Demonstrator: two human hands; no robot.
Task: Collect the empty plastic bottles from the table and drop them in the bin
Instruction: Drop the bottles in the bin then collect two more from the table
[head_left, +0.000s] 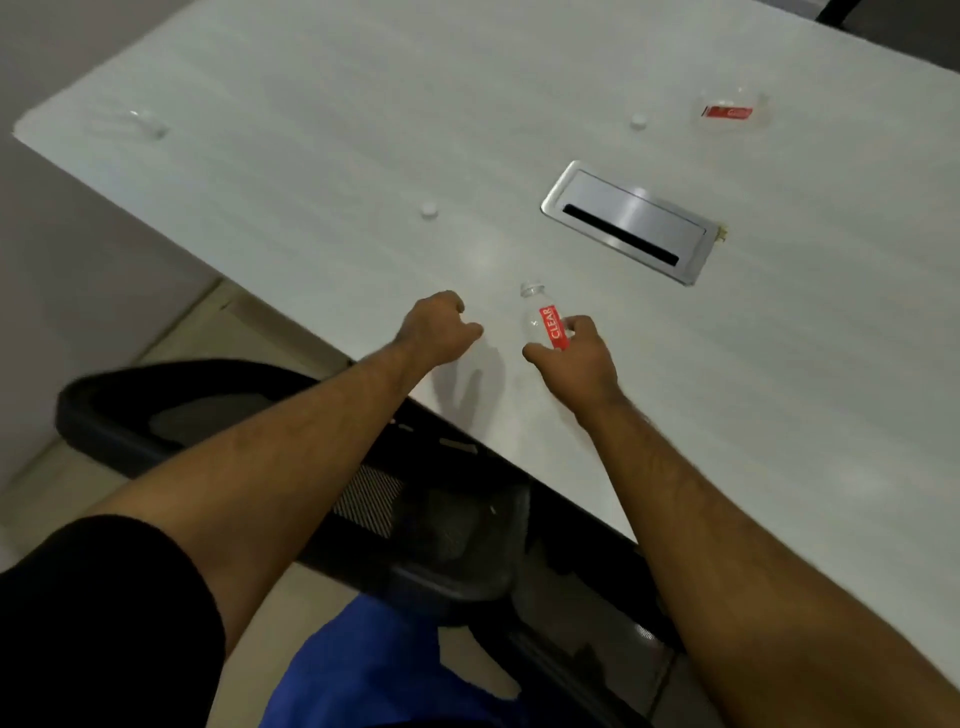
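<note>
White table: right hand grips bottle with red "CLEAR" label.

Going off the cable hatch in the bench: near bottle sits just in front, far bottle behind it, third bottle way off left.

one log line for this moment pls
right hand grips near bottle | left hand curled, empty | far bottle on table

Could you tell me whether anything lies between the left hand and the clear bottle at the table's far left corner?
Nothing visible does: only bare table lies between the left hand and the clear bottle. The white cap sits off that line. The right hand grips the labelled bottle.
</note>
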